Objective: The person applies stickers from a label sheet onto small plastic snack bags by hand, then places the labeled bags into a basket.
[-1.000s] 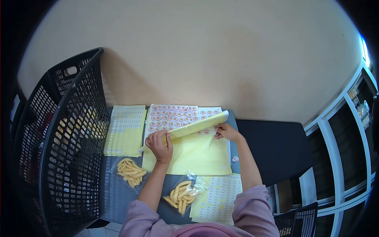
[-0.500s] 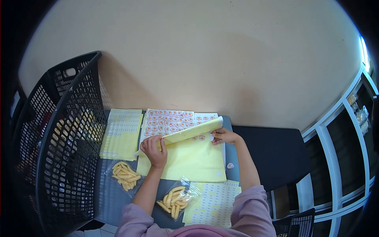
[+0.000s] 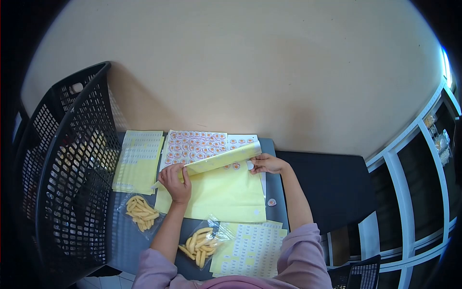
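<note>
My left hand (image 3: 174,184) is closed on the left end of a curled-back yellow sticker sheet (image 3: 219,200), whose plain backing faces up. Between the thumb and fingers of my right hand (image 3: 268,164) is a small white-backed sticker (image 3: 250,165), at the right end of the curl. Under the fold lies a sheet of round orange-and-red printed stickers (image 3: 195,144). A single loose round sticker (image 3: 272,202) rests on the grey table to the right.
Two clear bags of yellow curved snacks, the left bag (image 3: 142,213) and the front bag (image 3: 198,245), lie on the table. Small-label sheets (image 3: 139,161) sit at left, more label sheets (image 3: 252,248) in front. A tall black basket (image 3: 72,183) stands left; a black surface (image 3: 327,188) lies right.
The whole view has shifted slightly, so things appear further left. My right hand has drawn the sticker slightly away from the curled edge. My left hand keeps its hold.
</note>
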The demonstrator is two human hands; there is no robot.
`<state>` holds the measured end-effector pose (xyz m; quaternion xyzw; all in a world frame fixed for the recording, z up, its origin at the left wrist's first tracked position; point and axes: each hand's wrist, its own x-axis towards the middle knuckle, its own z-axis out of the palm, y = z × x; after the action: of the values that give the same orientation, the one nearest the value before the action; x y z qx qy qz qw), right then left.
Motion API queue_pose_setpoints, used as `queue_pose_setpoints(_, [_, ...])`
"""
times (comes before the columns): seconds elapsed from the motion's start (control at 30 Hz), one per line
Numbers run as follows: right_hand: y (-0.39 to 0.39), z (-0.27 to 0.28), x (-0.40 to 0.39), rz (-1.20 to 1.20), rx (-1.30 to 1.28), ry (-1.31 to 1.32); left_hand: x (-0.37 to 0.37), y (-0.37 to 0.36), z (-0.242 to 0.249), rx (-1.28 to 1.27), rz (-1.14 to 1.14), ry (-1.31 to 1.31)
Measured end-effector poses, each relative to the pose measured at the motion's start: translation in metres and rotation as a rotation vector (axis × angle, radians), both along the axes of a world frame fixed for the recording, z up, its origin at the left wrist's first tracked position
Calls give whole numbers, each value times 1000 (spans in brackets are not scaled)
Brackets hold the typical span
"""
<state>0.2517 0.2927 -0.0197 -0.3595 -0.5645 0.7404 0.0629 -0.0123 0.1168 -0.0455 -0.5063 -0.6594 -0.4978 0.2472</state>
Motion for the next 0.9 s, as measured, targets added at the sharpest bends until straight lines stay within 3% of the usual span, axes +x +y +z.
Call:
queue_pose_setpoints(0.5, [-4, 6, 28, -96, -117, 248, 2, 2, 1, 36, 35, 25])
queue_pose_setpoints(0.7, [-44, 28, 49, -517, 217, 248, 2, 2, 3, 37, 3, 31])
queue_pose_setpoints(0.9, [-96, 58, 55, -634, 388, 326, 8, -3, 28, -157, -196, 51])
